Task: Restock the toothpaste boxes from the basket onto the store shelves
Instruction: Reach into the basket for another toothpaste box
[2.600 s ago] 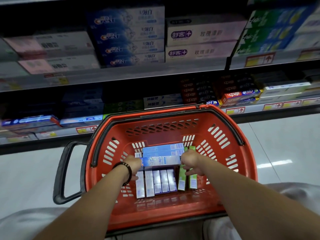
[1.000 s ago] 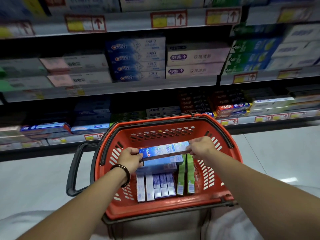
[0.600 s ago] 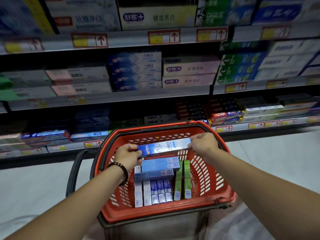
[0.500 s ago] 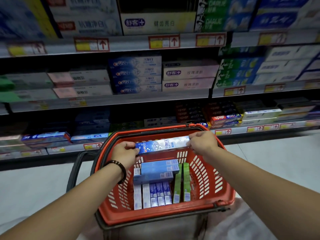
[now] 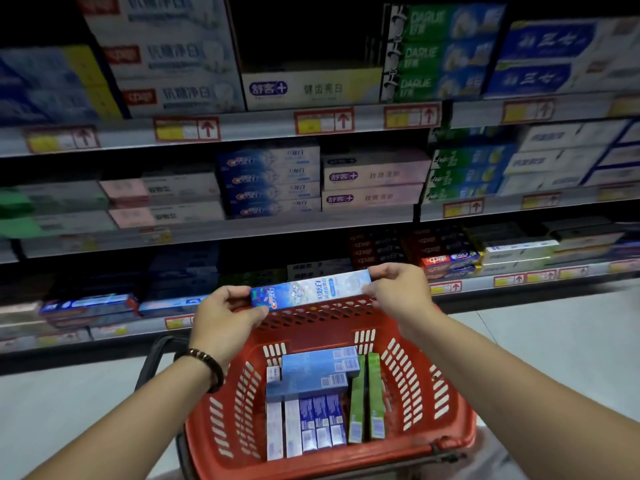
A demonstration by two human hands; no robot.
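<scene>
Item: one blue Crest toothpaste box (image 5: 311,289), long and narrow, held level and lengthwise above the far rim of the red shopping basket (image 5: 460,427), printed face toward the camera, clear of the basket's contents. Left hand (image 5: 225,313): fingers and thumb curled round the box's left end, pinching it; a dark beaded bracelet (image 5: 204,363) on the wrist. Right hand (image 5: 398,296): fingertips and thumb closed on the box's right end. Basket contents: two light-blue boxes (image 5: 318,363) lying crosswise, one partly over the other, on top of a row of white and blue boxes (image 5: 304,427) set lengthwise side by side; two green boxes (image 5: 367,400) on edge just beside that row, on the right. A dark basket handle (image 5: 152,358) hangs at the left side. Shelving ahead, three tiers in view: the middle shelf (image 5: 277,230) carries a stack of four matching blue Crest boxes (image 5: 270,183), with pink-and-white boxes (image 5: 374,185) just beside it on the right; the upper shelf (image 5: 259,126) bears red-and-yellow price tags (image 5: 187,129) and green Darlie boxes (image 5: 433,53); the lower shelf (image 5: 519,278) holds red and blue boxes, blurred. Pale tiled floor (image 5: 554,348) beneath.
</scene>
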